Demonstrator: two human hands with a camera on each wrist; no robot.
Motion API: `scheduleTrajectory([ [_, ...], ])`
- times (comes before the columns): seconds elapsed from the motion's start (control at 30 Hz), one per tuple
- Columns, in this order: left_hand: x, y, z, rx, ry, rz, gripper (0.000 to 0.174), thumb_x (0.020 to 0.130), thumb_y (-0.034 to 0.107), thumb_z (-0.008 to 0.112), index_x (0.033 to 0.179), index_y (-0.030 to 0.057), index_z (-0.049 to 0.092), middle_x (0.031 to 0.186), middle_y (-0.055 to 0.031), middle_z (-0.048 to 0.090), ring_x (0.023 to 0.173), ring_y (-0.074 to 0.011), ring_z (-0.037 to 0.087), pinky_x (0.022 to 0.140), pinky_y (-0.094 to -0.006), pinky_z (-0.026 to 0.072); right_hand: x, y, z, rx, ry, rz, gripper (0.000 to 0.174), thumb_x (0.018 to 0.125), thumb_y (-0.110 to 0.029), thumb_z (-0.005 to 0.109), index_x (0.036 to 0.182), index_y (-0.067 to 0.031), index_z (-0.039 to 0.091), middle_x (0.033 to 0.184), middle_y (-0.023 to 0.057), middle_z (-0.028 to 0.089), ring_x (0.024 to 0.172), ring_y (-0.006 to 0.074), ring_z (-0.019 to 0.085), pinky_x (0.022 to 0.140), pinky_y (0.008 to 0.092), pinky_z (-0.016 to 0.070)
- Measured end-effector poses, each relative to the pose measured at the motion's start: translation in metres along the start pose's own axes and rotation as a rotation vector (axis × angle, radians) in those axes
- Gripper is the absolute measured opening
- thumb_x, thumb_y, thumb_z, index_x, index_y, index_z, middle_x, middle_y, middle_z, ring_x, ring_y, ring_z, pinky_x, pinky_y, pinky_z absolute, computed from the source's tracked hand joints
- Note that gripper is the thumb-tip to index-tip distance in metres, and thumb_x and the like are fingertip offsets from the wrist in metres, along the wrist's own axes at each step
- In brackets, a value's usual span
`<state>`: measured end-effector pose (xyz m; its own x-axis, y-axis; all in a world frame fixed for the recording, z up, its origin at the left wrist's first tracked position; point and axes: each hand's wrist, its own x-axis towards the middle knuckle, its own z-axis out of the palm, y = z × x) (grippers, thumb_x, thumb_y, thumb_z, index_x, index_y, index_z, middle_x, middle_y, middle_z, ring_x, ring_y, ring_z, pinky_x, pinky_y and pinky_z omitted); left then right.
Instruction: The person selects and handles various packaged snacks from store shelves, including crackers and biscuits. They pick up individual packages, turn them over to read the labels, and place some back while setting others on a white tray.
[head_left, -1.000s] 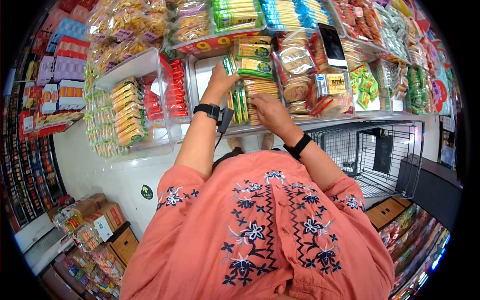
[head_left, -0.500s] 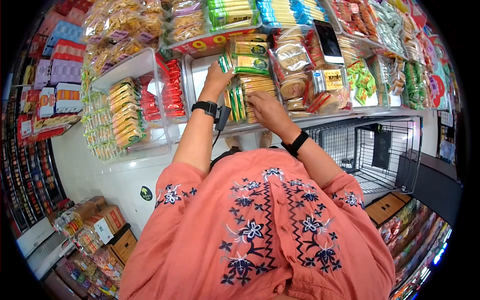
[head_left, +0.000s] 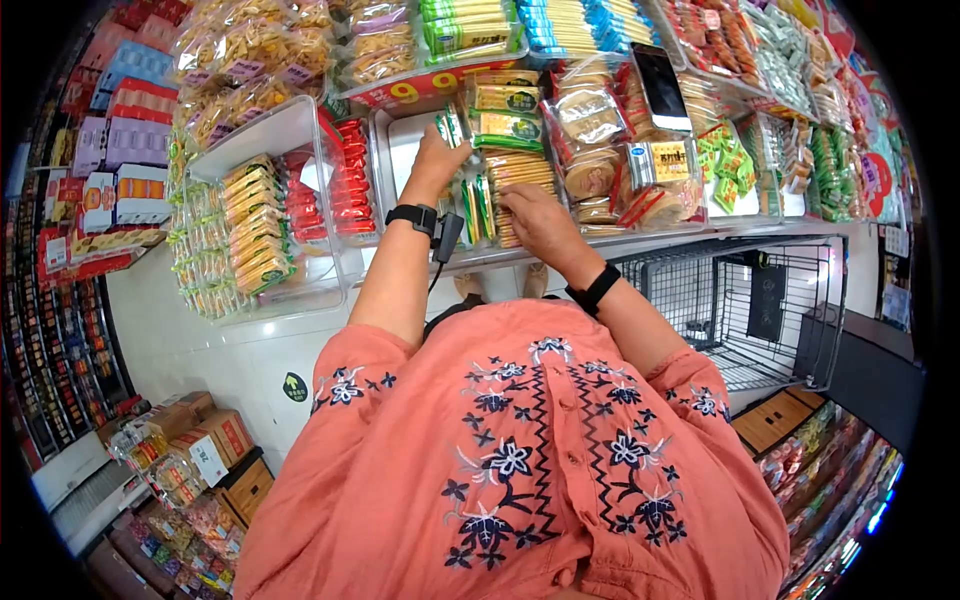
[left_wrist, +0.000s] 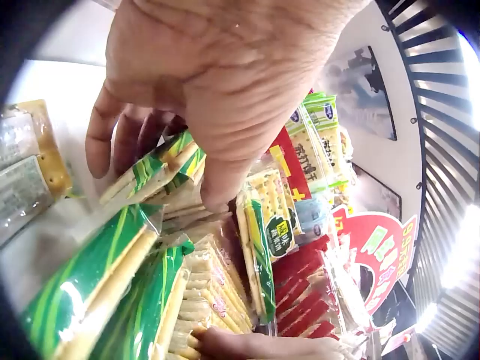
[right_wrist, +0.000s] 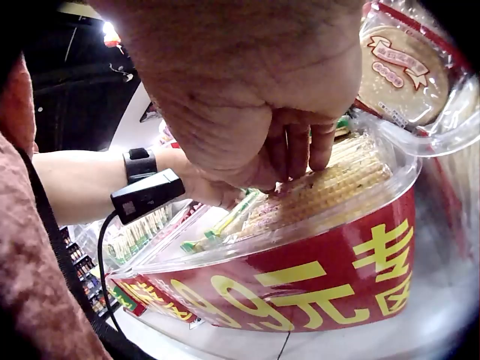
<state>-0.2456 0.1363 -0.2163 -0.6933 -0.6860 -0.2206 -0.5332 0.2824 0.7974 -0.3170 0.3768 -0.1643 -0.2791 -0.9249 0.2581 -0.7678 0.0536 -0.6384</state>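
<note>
My left hand (head_left: 437, 165) reaches into a clear plastic bin (head_left: 392, 165) of wrapped crackers. Its thumb and fingers pinch a green-striped cracker pack (left_wrist: 154, 169) near the bin's back left. Below that hand, more green cracker packs (left_wrist: 90, 277) stand on edge. To the right of them runs a tight row of crackers (head_left: 525, 172) in clear wrap. My right hand (head_left: 540, 220) rests bent fingertips on this row, as the right wrist view shows from the front. Behind the row lie flat green-and-yellow cracker packs (head_left: 508, 130).
Bagged round crackers (head_left: 590, 130) and a phone (head_left: 662, 88) lie to the right. On the left are red packs (head_left: 352, 180) and a bin of yellow crackers (head_left: 258, 225). A wire shopping cart (head_left: 730, 310) stands at the front right. The bin's front carries a red price strip (right_wrist: 285, 289).
My left hand has shifted slightly left and toward me, still at the green-striped pack. My right hand stays at the cracker row with little movement.
</note>
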Motion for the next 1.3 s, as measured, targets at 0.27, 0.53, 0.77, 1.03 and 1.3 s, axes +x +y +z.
scheduleTrajectory([
  [0.27, 0.007, 0.003, 0.007, 0.022, 0.042, -0.017, 0.088, 0.079, 0.042, 0.075, 0.135, -0.0169, 0.042, 0.130, -0.0373, 0.056, 0.121, -0.0455, 0.058, 0.101, -0.0421, 0.0477, 0.000, -0.001, 0.000, -0.009, -0.026, 0.016, 0.031, 0.080, 0.004, 0.060, 0.111, 0.0005, 0.064, 0.121, 0.0168, 0.063, 0.115, 0.0369, 0.059, 0.098, 0.0425, 0.0494],
  [0.53, -0.001, 0.009, -0.009, -0.160, 0.011, -0.086, 0.078, 0.080, 0.038, 0.076, 0.129, -0.0158, 0.047, 0.125, -0.0328, 0.060, 0.117, -0.0390, 0.061, 0.098, -0.0397, 0.0484, -0.001, 0.002, 0.001, 0.005, -0.009, 0.007, 0.030, 0.081, 0.004, 0.059, 0.110, 0.0004, 0.064, 0.120, 0.0169, 0.064, 0.114, 0.0373, 0.059, 0.097, 0.0427, 0.0494],
  [0.77, 0.008, 0.007, 0.003, 0.088, 0.136, -0.092, 0.093, 0.077, 0.045, 0.075, 0.134, -0.0188, 0.039, 0.135, -0.0363, 0.053, 0.120, -0.0455, 0.059, 0.102, -0.0427, 0.0472, -0.001, 0.002, 0.000, 0.015, -0.006, 0.011, 0.030, 0.081, 0.003, 0.059, 0.111, 0.0005, 0.064, 0.120, 0.0171, 0.063, 0.114, 0.0374, 0.059, 0.097, 0.0425, 0.0494],
  [1.03, 0.015, 0.022, 0.000, 0.037, 0.157, -0.190, 0.108, 0.074, 0.043, 0.078, 0.145, -0.0174, 0.023, 0.136, -0.0357, 0.052, 0.121, -0.0411, 0.060, 0.099, -0.0445, 0.0497, -0.001, 0.003, 0.000, 0.032, -0.014, 0.020, 0.029, 0.082, 0.003, 0.059, 0.110, 0.0009, 0.064, 0.121, 0.0174, 0.063, 0.114, 0.0375, 0.059, 0.097, 0.0430, 0.0493],
  [1.3, -0.026, 0.026, -0.041, -0.448, 0.298, -0.013, 0.086, 0.082, 0.029, 0.076, 0.145, -0.0113, 0.034, 0.129, -0.0227, 0.057, 0.117, -0.0244, 0.058, 0.097, -0.0354, 0.0475, 0.012, 0.007, -0.006, 0.276, 0.031, 0.129, 0.029, 0.089, -0.007, 0.057, 0.116, 0.0015, 0.063, 0.111, 0.0199, 0.066, 0.103, 0.0372, 0.064, 0.093, 0.0406, 0.0509],
])
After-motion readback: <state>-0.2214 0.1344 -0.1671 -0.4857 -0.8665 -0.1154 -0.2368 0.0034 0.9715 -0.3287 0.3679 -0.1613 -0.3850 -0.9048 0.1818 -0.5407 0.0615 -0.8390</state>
